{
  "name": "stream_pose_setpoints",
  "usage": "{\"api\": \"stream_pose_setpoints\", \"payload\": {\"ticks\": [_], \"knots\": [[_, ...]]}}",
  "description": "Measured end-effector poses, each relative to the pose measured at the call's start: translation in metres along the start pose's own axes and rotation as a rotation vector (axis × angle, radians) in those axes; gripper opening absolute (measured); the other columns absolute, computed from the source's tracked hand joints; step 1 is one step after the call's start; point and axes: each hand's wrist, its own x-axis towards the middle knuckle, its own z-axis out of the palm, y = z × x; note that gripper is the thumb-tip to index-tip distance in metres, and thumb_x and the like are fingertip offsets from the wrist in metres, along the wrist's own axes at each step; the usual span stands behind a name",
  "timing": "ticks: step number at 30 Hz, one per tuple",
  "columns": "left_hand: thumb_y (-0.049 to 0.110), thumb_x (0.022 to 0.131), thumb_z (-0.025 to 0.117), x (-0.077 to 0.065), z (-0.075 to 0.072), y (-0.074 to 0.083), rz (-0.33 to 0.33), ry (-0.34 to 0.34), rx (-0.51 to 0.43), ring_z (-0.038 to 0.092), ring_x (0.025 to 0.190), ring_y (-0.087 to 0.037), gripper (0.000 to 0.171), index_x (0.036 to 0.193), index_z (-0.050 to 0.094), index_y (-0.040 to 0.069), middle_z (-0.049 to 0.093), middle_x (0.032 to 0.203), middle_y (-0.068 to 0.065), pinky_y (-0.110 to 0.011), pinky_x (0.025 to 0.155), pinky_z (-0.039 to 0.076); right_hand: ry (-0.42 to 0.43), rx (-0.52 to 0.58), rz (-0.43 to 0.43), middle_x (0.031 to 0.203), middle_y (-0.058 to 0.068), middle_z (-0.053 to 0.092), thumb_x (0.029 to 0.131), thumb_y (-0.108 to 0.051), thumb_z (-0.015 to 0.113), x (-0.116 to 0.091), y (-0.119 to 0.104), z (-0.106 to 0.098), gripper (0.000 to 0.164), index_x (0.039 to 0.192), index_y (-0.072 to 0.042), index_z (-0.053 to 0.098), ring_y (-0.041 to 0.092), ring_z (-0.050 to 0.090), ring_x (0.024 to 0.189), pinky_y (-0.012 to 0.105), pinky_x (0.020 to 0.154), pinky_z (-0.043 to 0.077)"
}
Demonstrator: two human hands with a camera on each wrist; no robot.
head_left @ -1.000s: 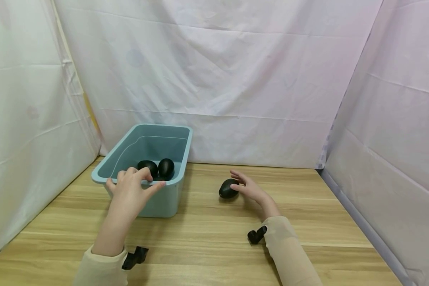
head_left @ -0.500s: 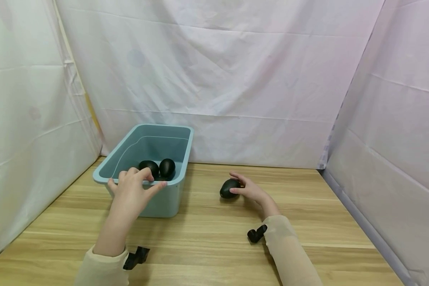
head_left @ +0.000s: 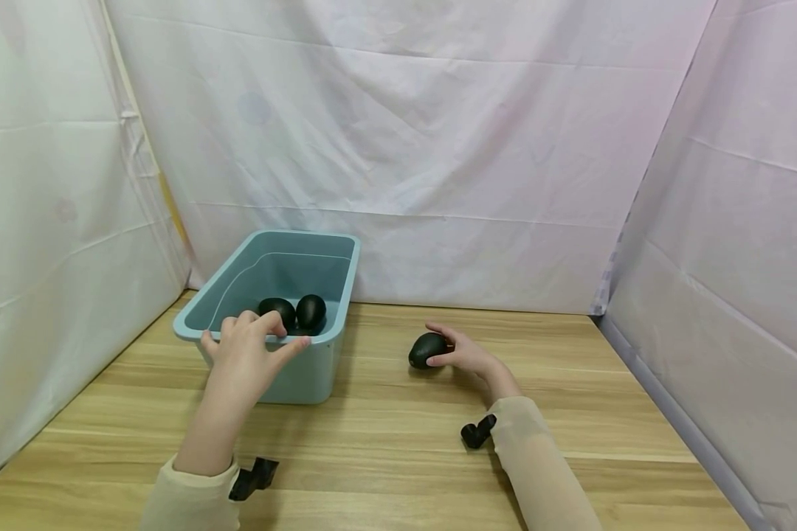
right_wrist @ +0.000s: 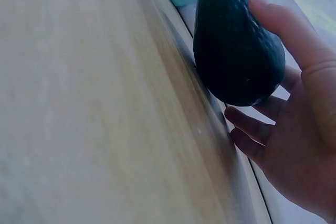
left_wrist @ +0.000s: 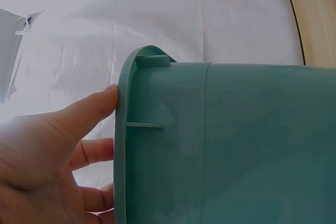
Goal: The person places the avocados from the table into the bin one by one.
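Observation:
A dark avocado [head_left: 425,349] lies on its side on the table, right of the bin. My right hand [head_left: 468,354] holds it, the thumb on its near side and the fingers round its far side. The right wrist view has the avocado [right_wrist: 236,51] large, its stem end towards the bin. At the left stands a blue-green plastic bin [head_left: 350,284]. My left hand [head_left: 240,358] grips its near rim, with the thumb at the outer edge and the other fingers reaching over. Inside the bin rest two more dark avocados [head_left: 311,313], partly behind the left hand.
The wooden table [head_left: 385,442] carries everything. White cloth [head_left: 438,147] hangs behind it and along both sides, close to the bin's back. Small black mounts [head_left: 254,478] sit at both sleeve cuffs.
My right hand's thumb and fingers have closed in round the avocado, which has moved slightly. The left hand has kept its grip on the bin's rim.

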Motion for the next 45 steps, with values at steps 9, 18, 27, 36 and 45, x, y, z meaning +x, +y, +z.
{"api": "stream_pose_setpoints", "payload": {"ticks": [9, 18, 27, 36, 45], "knots": [[0.041, 0.081, 0.076, -0.0004, -0.0001, -0.0006, 0.001, 0.001, -0.003, 0.043, 0.095, -0.043, 0.033, 0.078, 0.057, 0.013, 0.055, 0.091, -0.015, -0.080, 0.090, 0.006, -0.002, -0.021, -0.006, 0.152, 0.014, 0.028, 0.085, -0.018, 0.075, 0.0001, -0.0006, 0.0012, 0.079, 0.150, -0.010, 0.030, 0.037, 0.038, 0.130, 0.052, 0.103, 0.032], [0.042, 0.082, 0.075, 0.0003, -0.0001, -0.0001, 0.000, -0.001, 0.001, 0.043, 0.093, -0.041, 0.034, 0.079, 0.057, 0.013, 0.054, 0.091, -0.014, -0.080, 0.090, 0.006, 0.016, -0.016, -0.014, 0.143, 0.013, 0.040, 0.084, -0.015, 0.075, 0.0026, -0.0004, 0.0030, 0.071, 0.145, -0.008, 0.039, 0.035, 0.047, 0.120, 0.050, 0.099, 0.036], [0.043, 0.082, 0.074, 0.0007, 0.0006, -0.0010, 0.000, -0.001, 0.009, 0.043, 0.094, -0.042, 0.034, 0.081, 0.057, 0.013, 0.055, 0.094, -0.015, -0.080, 0.090, 0.007, 0.043, -0.055, -0.016, 0.140, 0.011, 0.045, 0.083, -0.018, 0.076, 0.0035, 0.0009, 0.0038, 0.067, 0.142, -0.008, 0.044, 0.032, 0.051, 0.115, 0.049, 0.098, 0.036], [0.041, 0.081, 0.075, 0.0004, 0.0008, -0.0006, -0.002, 0.002, 0.003, 0.043, 0.094, -0.042, 0.034, 0.080, 0.056, 0.014, 0.054, 0.093, -0.015, -0.080, 0.090, 0.006, 0.062, -0.051, -0.034, 0.140, 0.011, 0.046, 0.083, -0.015, 0.076, 0.0027, 0.0002, 0.0051, 0.065, 0.139, -0.005, 0.046, 0.031, 0.049, 0.120, 0.051, 0.102, 0.032], [0.042, 0.082, 0.075, 0.0004, 0.0007, -0.0009, -0.006, -0.002, 0.003, 0.044, 0.092, -0.041, 0.034, 0.080, 0.057, 0.013, 0.054, 0.090, -0.013, -0.080, 0.091, 0.006, 0.097, -0.043, -0.056, 0.141, 0.014, 0.045, 0.083, -0.015, 0.077, 0.0029, -0.0012, 0.0070, 0.063, 0.138, -0.002, 0.048, 0.033, 0.040, 0.128, 0.055, 0.106, 0.024]]}}
